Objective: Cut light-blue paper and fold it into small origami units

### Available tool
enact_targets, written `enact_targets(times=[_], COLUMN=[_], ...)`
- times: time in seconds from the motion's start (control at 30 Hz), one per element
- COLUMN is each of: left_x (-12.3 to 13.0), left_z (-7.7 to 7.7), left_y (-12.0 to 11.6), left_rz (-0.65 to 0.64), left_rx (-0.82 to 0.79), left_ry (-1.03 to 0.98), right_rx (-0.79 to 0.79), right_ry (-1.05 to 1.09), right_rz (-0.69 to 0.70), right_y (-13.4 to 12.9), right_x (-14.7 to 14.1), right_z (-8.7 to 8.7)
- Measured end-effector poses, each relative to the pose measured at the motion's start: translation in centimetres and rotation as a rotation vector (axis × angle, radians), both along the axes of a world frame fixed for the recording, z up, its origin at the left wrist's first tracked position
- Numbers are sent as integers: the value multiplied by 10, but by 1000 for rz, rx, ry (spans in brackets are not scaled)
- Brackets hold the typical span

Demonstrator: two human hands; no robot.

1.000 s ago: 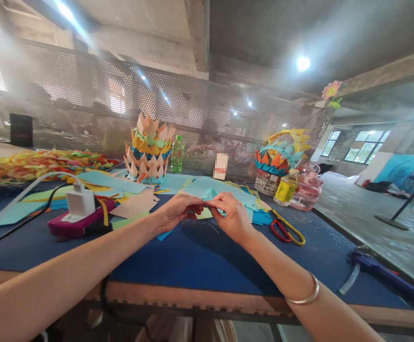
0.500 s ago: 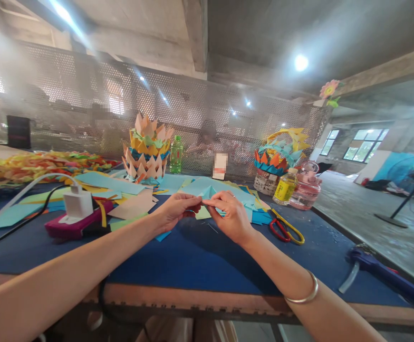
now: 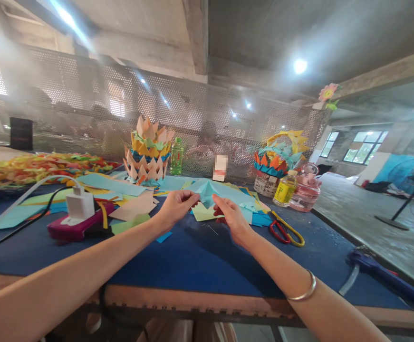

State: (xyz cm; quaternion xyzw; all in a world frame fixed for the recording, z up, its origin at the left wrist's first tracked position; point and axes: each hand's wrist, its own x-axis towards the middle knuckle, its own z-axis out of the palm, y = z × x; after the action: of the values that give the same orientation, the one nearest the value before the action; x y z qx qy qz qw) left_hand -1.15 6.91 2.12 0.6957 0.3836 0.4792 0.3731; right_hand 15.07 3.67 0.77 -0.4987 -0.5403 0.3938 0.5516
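Above the blue tabletop (image 3: 192, 266), a folded piece of light-blue paper (image 3: 207, 194) is stretched between my two hands. My left hand (image 3: 178, 205) pinches its left edge between thumb and fingers. On the other side, the thumb and forefinger of my right hand (image 3: 232, 216) grip the paper's right edge; a silver bangle is on that wrist. The paper has creases meeting near its middle. Behind and beneath it lie loose sheets of coloured paper, among them a pale-green sheet (image 3: 204, 213).
Red-and-yellow scissors (image 3: 287, 229) lie right of my hands, and a blue glue gun (image 3: 388, 275) farther right. Left is a magenta power strip (image 3: 72, 230) with a white charger. Paper-petal baskets (image 3: 146, 164), a yellow-labelled bottle (image 3: 284, 189) and a pink jug (image 3: 304, 192) stand behind.
My hands, close together before, have moved slightly apart. The light-blue paper is now spread wider between them and shows more of its folded face.
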Motion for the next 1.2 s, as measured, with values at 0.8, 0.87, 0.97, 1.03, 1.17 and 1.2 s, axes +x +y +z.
enact_targets(times=[0.8, 0.87, 0.97, 1.03, 1.17, 1.2], left_x=[4, 4, 3, 3, 2, 1], left_z=[3, 4, 4, 3, 1, 1], left_y=[-8, -9, -10, -9, -5, -4], left_rz=[-91, -110, -145, -160, -149, -140], left_rx=[-60, -121, -232, -300, -324, -309], left_ry=[-3, -52, -129, -172, -174, -165], right_rx=[50, 48, 40, 37, 28, 28], right_ry=[20, 24, 19, 14, 26, 32], right_rz=[97, 105, 108, 100, 82, 83], right_y=[-5, -5, -6, -6, -3, -2], right_x=[-3, -3, -4, -3, -2, -1], right_z=[1, 2, 4, 4, 0, -1])
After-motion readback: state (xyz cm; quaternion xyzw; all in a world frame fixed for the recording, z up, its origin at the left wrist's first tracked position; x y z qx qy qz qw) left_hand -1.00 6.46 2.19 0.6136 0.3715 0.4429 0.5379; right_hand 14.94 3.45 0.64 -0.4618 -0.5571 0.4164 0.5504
